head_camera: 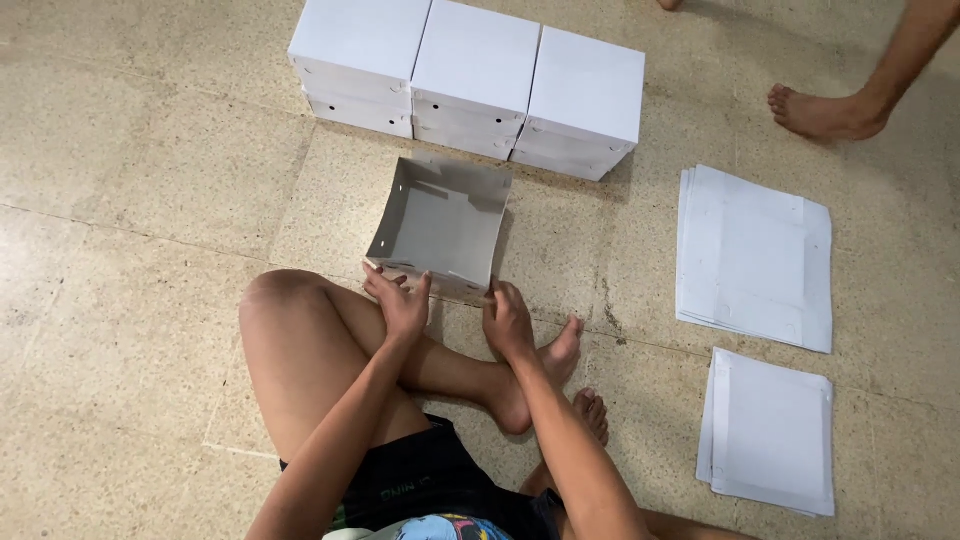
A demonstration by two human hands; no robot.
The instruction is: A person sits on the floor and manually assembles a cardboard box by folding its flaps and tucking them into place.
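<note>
An open, half-folded white cardboard box (440,222) sits on the floor in front of my crossed legs. My left hand (398,300) presses on the box's near left corner. My right hand (508,320) grips the near right corner of the same wall. Both hands have fingers curled over the near edge. The inside of the box shows grey and holds nothing.
Three closed white boxes (470,85), stacked over others, stand in a row behind the open one. Two piles of flat white cardboard blanks (755,255) (770,430) lie on the tiled floor at the right. Another person's bare foot (825,112) stands at the top right.
</note>
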